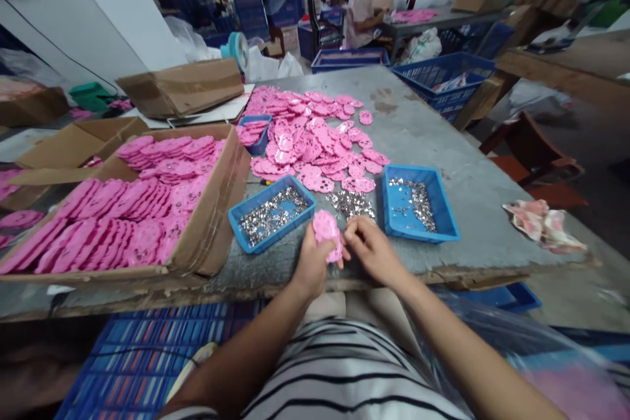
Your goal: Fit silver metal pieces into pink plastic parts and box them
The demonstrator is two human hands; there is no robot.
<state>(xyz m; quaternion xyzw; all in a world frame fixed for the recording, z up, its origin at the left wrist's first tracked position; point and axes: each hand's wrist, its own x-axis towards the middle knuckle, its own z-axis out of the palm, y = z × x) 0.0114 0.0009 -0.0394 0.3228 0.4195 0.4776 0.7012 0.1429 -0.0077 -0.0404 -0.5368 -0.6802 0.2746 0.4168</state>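
Note:
My left hand (310, 262) grips a flat pink plastic piece (325, 226) with a wavy edge, held upright over the table's front edge. Close to its right side, my right hand (377, 252) has thumb and index finger pinched together; anything between them is too small to make out. Just beyond my hands lies a loose heap of small shiny metal parts (352, 203). More of these parts fill a blue tray (237, 226) on the left and part of another blue tray (447, 210) on the right. Behind them spreads a big pile of pink pieces (315, 144).
At the left, a cardboard box (211, 249) holds rows of stacked pink pieces. A small blue basket (263, 138) sits beside the pile. A crumpled cloth (541, 226) lies at the right table edge. Farther back, a person (361, 13) sits at another table near blue crates (443, 75).

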